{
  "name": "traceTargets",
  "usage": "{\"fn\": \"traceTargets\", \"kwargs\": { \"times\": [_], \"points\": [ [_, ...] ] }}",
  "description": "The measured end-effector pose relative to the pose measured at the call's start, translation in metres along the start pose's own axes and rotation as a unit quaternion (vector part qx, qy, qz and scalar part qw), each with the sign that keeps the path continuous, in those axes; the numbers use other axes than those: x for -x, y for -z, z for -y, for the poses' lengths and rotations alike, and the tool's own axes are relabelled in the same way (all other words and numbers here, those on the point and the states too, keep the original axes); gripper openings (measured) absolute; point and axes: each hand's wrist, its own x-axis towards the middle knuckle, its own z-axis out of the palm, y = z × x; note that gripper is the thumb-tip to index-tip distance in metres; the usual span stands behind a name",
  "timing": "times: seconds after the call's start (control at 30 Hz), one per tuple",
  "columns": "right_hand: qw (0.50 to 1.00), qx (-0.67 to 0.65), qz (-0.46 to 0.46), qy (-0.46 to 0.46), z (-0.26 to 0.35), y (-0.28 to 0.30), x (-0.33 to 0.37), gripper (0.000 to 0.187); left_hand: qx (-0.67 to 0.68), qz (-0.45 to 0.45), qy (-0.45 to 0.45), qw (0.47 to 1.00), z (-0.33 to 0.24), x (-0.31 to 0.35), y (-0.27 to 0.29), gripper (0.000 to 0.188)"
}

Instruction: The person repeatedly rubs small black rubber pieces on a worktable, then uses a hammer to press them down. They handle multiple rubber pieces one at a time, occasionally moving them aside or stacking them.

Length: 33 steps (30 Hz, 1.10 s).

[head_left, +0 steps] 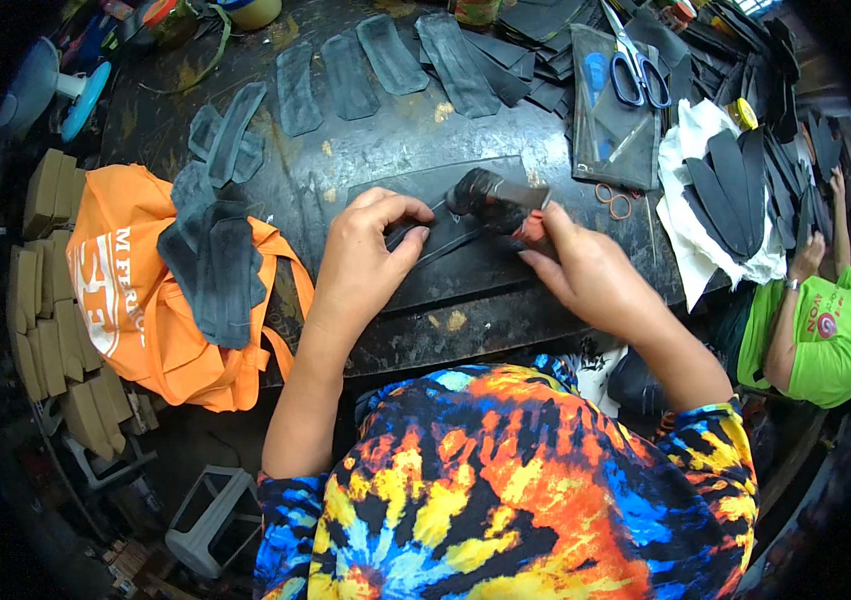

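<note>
My left hand (371, 240) is curled over a dark strip (451, 238), finger and thumb at its left end. The strip lies on a flat black sheet (436, 285) on the worktable. In my right hand (591, 265) is what looks like a hammer (486, 190), with a bulky black head, a metal part and some red near my fingers. Its head is over the right end of the strip, and motion blurs it. Whether it touches the strip, I cannot tell.
Dark grey pieces (351, 80) lie along the table's far side. Scissors (636, 75) rest on a dark pouch (616, 130) at right. An orange bag (136, 290) holds up more pieces at left. Another person in green (826, 340) is at the far right; a stool (211, 520) stands lower left.
</note>
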Motion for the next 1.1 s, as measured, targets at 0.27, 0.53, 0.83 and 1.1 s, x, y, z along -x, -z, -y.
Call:
{"fn": "traceTargets", "kwargs": {
  "times": [0.27,0.53,0.83,1.1],
  "points": [
    [0.999,-0.001,-0.038,0.009,-0.001,-0.004,0.023,0.04,0.015,0.048,0.009,0.999,-0.007,-0.005,0.009,0.013],
    [0.991,-0.064,-0.116,-0.019,-0.007,0.027,0.035,0.052,0.233,0.042,0.036,0.971,0.002,-0.013,0.019,0.022],
    [0.997,-0.014,-0.037,0.063,0.009,-0.014,0.022,0.055,0.207,-0.144,0.036,0.967,0.021,-0.01,-0.021,0.034],
    [0.997,0.021,0.05,0.063,0.027,-0.007,0.007,0.062,0.195,-0.158,0.018,0.968,0.028,-0.011,-0.02,0.028]
  ]
}}
